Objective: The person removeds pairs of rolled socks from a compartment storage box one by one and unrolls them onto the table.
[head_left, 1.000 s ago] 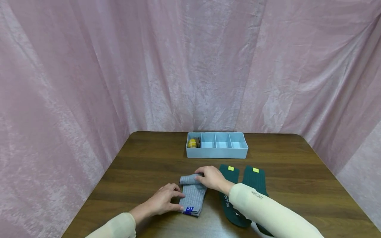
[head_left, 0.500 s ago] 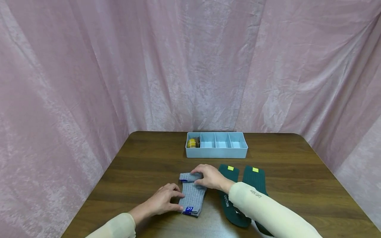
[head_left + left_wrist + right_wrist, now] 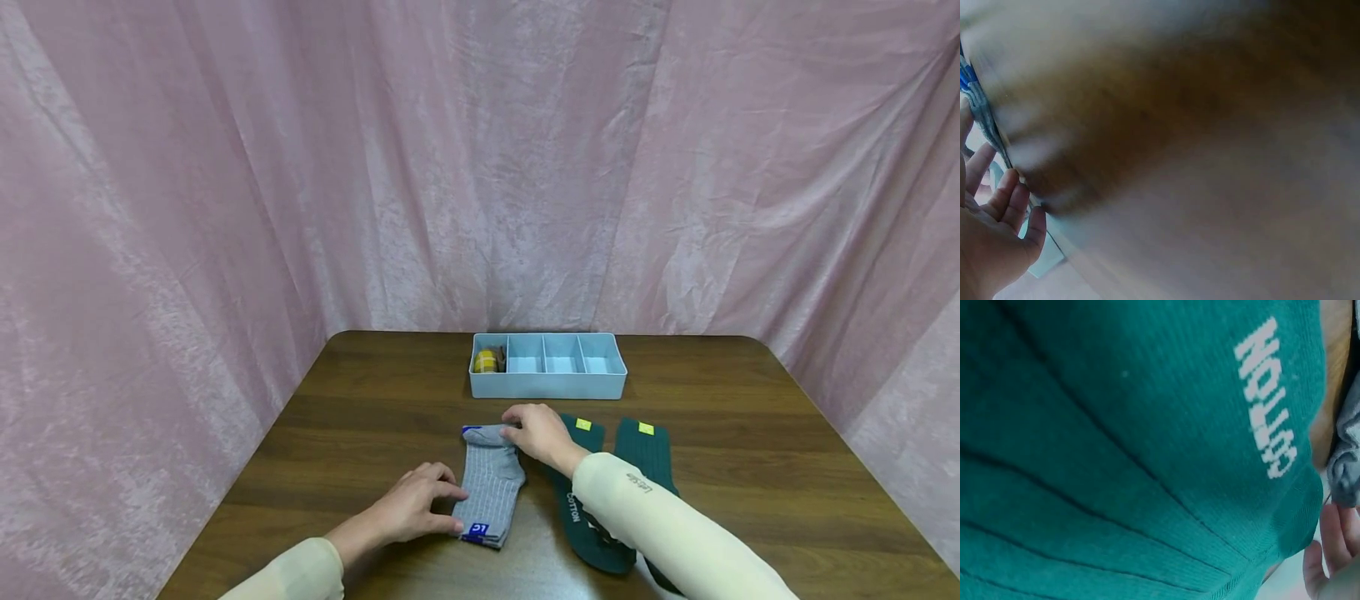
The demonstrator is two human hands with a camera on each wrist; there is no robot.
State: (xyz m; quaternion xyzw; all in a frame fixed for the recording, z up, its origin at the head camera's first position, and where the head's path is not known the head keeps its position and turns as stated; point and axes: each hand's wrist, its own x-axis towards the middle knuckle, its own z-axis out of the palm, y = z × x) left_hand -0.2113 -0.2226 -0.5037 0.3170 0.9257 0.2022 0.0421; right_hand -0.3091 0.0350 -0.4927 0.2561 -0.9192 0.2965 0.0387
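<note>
A pair of grey ribbed socks [image 3: 489,483] lies stacked on the table between my hands, its blue-labelled cuff end nearest me. My left hand [image 3: 423,502] rests at the left edge near the cuff, fingers relaxed and fingertips touching the fabric. In the left wrist view, the same hand [image 3: 1004,231] shows loosely spread fingers beside the sock edge [image 3: 982,115]. My right hand [image 3: 543,435] reaches across and pinches the far toe corner. Seen from the right wrist, its fingers [image 3: 1333,534] meet the curled grey toe [image 3: 1345,478].
Two dark green socks [image 3: 643,454] with yellow tags lie to the right, partly under my right forearm. A light blue four-section box [image 3: 547,386] stands behind, a rolled yellow-and-brown item [image 3: 487,361] in its leftmost section. A pink curtain [image 3: 480,167] hangs behind the wooden table [image 3: 375,400].
The folded-over toe end of the grey socks has opened out away from me, so they lie longer. My right hand has moved slightly farther off and right; my left hand stays put.
</note>
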